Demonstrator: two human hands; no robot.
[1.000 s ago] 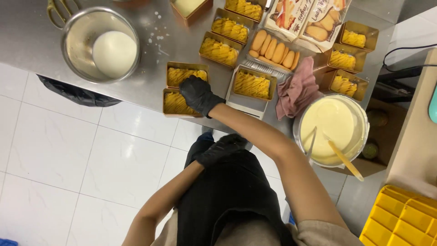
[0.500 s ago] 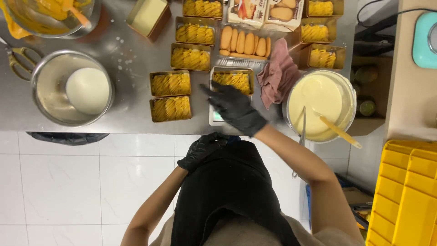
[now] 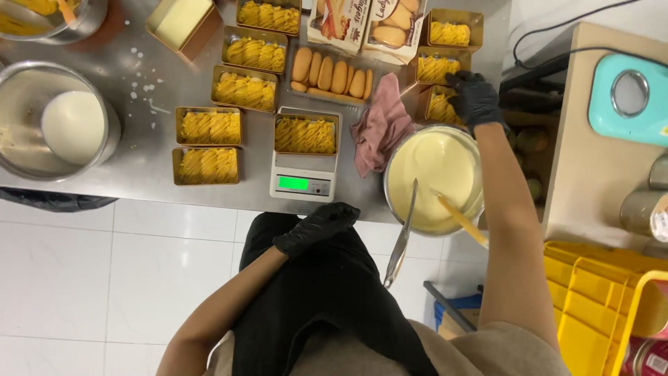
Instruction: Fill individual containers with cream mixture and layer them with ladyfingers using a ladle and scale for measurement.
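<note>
1. Head view, the hands: the person's right hand, in a black glove, reaches to the right end of the steel worktop and lies with fingers curled over the rim of a gold tin of yellow filling; whether it truly grips the tin cannot be told. The left hand, also gloved, rests loosely bent and empty against the black apron, just off the worktop's front edge.

2. Head view, the step in hand: judged from this, a filled tin is being picked from the right-hand group. The tin stands just behind the steel bowl of pale yellow cream, touching or nearly so. Lifting it calls for a firm pinch on the rim and a level carry clear of the bowl.

3. Head view, containers:
   - The cream bowl at the front right edge holds a palette knife and a yellow spatula, both leaning over its rim.
   - A white scale at the front edge carries another filled tin.
   - More filled tins sit left of the scale and towards the back edge.
   - An open tray of ladyfinger biscuits lies behind the scale.
   - A pink cloth lies between scale and bowl.
   - A steel bowl with white cream is at the left end.
</note>
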